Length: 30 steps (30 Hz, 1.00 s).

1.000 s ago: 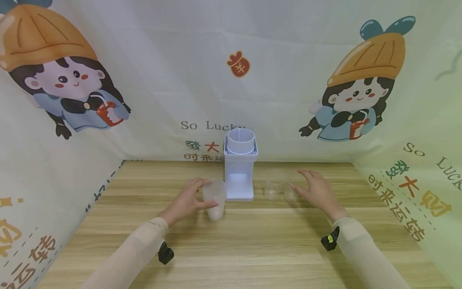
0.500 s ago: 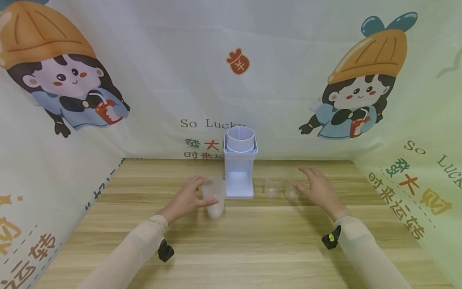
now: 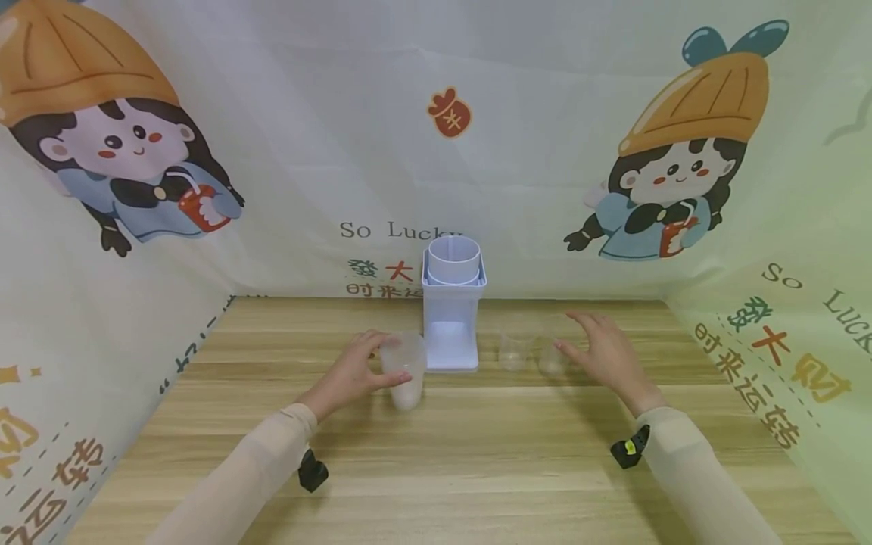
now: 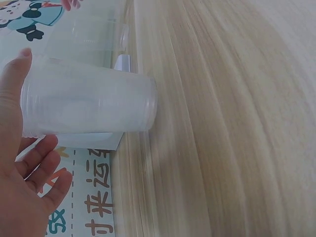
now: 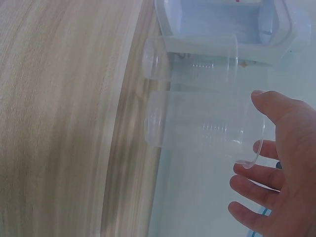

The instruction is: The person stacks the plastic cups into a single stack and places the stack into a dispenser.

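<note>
A frosted plastic cup, cloudy like several nested together, stands left of the white holder. My left hand grips it near the rim, with the thumb in front and the fingers behind. Right of the holder stand two clear plastic cups side by side. My right hand holds the right clear cup at its rim, between thumb and fingers. The other clear cup stands untouched between it and the holder.
The white holder has a square collar with a round tube at its top and an open front below. It stands on a wooden table near a printed cloth backdrop, which also rises at both sides.
My right hand has shifted slightly right with its clear cup, widening the gap to the other one. My left hand keeps its hold on the frosted cup. The head view has tilted slightly.
</note>
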### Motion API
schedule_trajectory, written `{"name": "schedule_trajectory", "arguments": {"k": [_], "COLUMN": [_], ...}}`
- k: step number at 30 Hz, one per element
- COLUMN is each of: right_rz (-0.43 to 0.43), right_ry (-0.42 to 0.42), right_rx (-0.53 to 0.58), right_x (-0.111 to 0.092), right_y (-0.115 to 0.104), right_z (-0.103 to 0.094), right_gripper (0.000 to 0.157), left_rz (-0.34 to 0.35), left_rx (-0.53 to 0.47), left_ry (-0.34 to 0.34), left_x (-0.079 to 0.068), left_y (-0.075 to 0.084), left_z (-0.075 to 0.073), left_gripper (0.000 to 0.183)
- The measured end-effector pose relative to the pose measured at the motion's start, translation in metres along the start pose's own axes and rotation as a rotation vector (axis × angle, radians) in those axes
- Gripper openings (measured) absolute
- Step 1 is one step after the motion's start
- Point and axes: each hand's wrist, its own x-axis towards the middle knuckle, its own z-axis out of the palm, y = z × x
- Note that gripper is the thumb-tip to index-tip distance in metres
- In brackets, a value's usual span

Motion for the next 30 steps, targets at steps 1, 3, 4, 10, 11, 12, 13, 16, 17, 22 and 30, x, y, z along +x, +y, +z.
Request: {"name": "schedule_trajectory", "arguments": {"k": [1, 3, 4, 10, 11, 12, 13, 16, 17, 22, 30], "right_rz": [-0.002, -0.004, -0.004, -0.010, -0.009, -0.008, -0.008, -0.004, -0.003, 0.002, -0.006], "right_ry": [0.002, 0.008, 0.010, 0.011, 0.011, 0.010, 0.009, 0.001, 0.001, 0.002, 0.021], "right_rx": [-0.001, -0.001, 0.000, 0.004, 0.004, 0.003, 0.002, -0.004, -0.005, -0.004, 0.008], "right_x": [0.000, 0.000, 0.000, 0.000, 0.000, 0.000, 0.000, -0.001, -0.002, -0.005, -0.008], "right_y": [0.000, -0.001, -0.002, -0.005, -0.006, -0.006, -0.007, -0.009, -0.009, -0.010, -0.013], "right_z": [-0.001, -0.002, -0.003, -0.009, -0.010, -0.011, -0.012, -0.013, -0.014, -0.013, -0.013], "right_gripper": [0.065, 0.064, 0.064, 0.064, 0.064, 0.064, 0.064, 0.065, 0.065, 0.066, 0.068], "left_rz": [-0.001, -0.003, -0.005, -0.013, -0.013, -0.012, -0.013, -0.014, -0.015, -0.017, -0.024], "left_rx": [-0.002, 0.001, 0.001, 0.008, 0.009, 0.011, 0.009, 0.005, 0.004, 0.000, 0.003], "left_ry": [0.000, -0.003, -0.005, -0.014, -0.013, -0.013, -0.012, -0.009, -0.009, -0.015, -0.027], "left_x": [0.000, 0.000, 0.000, 0.000, 0.000, 0.000, 0.000, 0.001, 0.001, 0.000, -0.001], "left_y": [0.000, 0.001, 0.001, 0.001, 0.001, 0.001, 0.001, 0.001, 0.001, 0.000, 0.000], "left_z": [0.000, 0.000, 0.000, -0.001, -0.001, -0.001, -0.001, -0.002, -0.002, -0.002, -0.002], "left_gripper": [0.067, 0.068, 0.068, 0.070, 0.070, 0.070, 0.070, 0.070, 0.070, 0.071, 0.072]}}
